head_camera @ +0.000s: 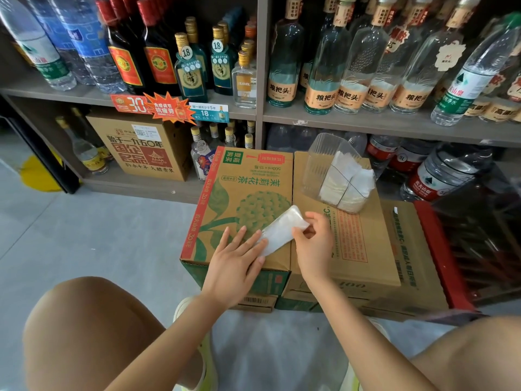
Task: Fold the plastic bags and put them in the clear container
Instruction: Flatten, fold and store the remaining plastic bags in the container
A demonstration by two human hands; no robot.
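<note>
Head view: a bag lies as a narrow folded strip on a box, near the container behind it. The left hand, fingers straight, presses its left end flat. The right hand pinches its right end between thumb and fingertips. Folded bags already stand in the container. This one looks nearly folded and has yet to be stowed.

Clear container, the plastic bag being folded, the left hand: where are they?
clear container (317,165): head view, its bare left wall.
plastic bag (279,230): head view, middle of the folded strip.
left hand (234,262): head view, back of the hand.
</note>
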